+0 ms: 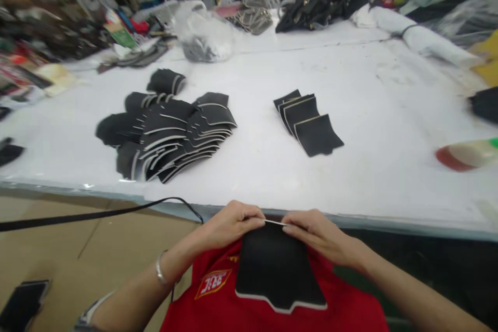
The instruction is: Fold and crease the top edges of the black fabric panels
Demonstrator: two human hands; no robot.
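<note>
A flat black panel with a pale edge and a notched lower side [278,270] hangs in front of a red apron [350,306]. My left hand [237,223] pinches its top edge near the left corner. At the right end of that same edge, my right hand [315,231] grips it between thumb and fingers. Both hands are just off the table's front edge. Several similar black panels [319,135] lie overlapping on the table ahead. To their left spreads a larger fanned pile of black pieces [167,129] with pale edges.
The white table [257,181] spans the view. A clear plastic bag [204,31] and a heap of black pieces [322,2] lie at its far side. A red-and-clear bottle [467,154] lies at the right. A black cord [116,214] runs across the left. People stand in the background.
</note>
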